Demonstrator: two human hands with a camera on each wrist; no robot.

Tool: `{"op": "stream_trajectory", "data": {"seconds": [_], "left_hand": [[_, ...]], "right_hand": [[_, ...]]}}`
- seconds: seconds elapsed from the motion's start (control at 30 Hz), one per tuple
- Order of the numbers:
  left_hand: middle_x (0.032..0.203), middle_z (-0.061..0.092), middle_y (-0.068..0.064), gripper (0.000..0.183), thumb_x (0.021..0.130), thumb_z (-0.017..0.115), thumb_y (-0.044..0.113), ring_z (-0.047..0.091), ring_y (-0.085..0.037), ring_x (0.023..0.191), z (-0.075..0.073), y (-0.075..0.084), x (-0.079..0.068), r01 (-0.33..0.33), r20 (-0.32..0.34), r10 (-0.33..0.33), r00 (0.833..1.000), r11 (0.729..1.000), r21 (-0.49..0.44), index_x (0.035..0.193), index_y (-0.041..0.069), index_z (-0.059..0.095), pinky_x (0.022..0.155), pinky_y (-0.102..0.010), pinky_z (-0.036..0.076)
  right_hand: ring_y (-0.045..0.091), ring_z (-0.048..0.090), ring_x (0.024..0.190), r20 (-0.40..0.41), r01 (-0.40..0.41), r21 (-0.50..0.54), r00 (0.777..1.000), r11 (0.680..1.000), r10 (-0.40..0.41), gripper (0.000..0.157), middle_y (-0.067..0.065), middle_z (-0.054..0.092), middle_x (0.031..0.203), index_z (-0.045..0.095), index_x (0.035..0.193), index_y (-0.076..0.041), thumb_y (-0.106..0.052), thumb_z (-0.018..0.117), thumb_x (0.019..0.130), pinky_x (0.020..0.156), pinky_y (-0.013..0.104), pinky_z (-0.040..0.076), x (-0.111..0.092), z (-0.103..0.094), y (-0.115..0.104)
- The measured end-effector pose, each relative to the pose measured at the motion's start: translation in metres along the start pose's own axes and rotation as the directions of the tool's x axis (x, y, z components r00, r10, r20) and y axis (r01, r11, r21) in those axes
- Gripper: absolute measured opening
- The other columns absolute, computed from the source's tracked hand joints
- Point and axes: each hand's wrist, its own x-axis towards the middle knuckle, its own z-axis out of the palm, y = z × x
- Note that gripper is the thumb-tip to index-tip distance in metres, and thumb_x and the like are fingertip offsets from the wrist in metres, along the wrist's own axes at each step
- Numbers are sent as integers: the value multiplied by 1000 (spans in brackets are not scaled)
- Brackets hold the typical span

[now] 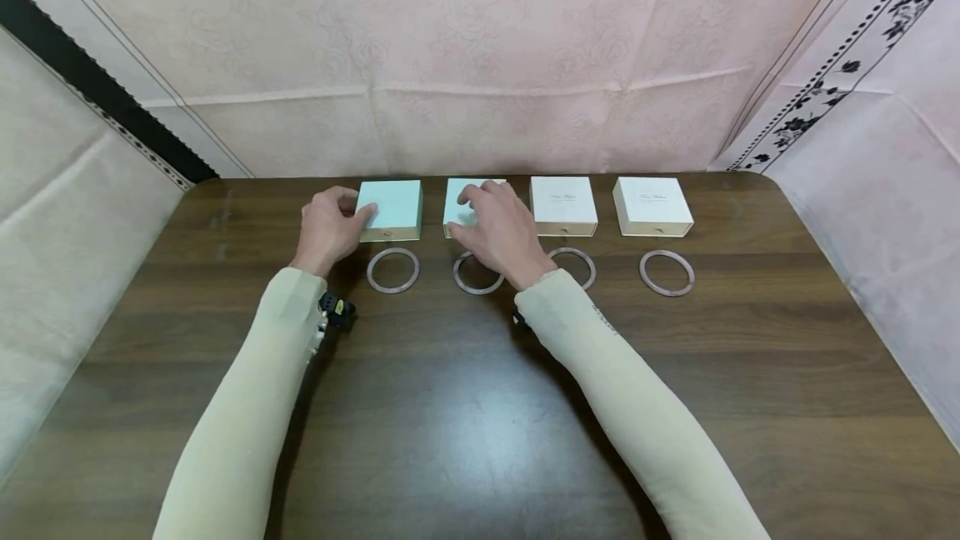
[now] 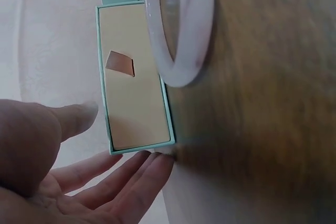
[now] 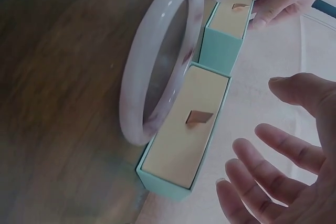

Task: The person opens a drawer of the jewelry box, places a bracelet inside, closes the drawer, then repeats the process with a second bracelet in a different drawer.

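Two green boxes [image 1: 397, 202] at the left of a row along the bench's [image 1: 450, 407] far edge, our left grip [image 1: 327, 227] loosely spread around the outer one, contact unclear, our right grip [image 1: 504, 227] spread, empty above the other, two white boxes [image 1: 562, 201] alongside, a bangle [image 1: 393, 290] before each.

Brown tabletop [image 1: 450, 457], pink backdrop [image 1: 487, 23], perhaps cloth

Tabletop [image 1: 480, 440] glare — hazy wrist views
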Motion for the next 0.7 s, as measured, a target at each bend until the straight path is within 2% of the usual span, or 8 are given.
{"op": "stream_trajectory", "data": {"seconds": [0.23,0.4,0.7], "left_hand": [[135,62,-26,55,104,58,35,56,-38,123,-1,1,1,11,41,-12,999,1000,21,143,-4,53,106,-54,46],[138,60,-27,60,104,57,37,54,-40,127,-2,1,4,22,51,-24,998,999,28,147,-4,48,107,-55,45],[140,56,-28,65,104,57,40,52,-42,129,-5,-1,4,26,108,-31,994,999,40,150,-4,44,109,-57,43]], "right_hand": [[27,57,118,12,0,3,1000,1000,0,34,5,66,121,71,118,-14,-36,72,93,93,40,53,1,3,-6],[27,57,118,18,4,-14,1000,1000,-4,35,6,67,118,71,118,-13,-37,73,93,89,38,53,3,4,-11],[25,56,122,26,-2,-8,1000,1000,3,36,5,65,123,70,121,-14,-37,72,94,92,41,54,6,9,-19]]}}
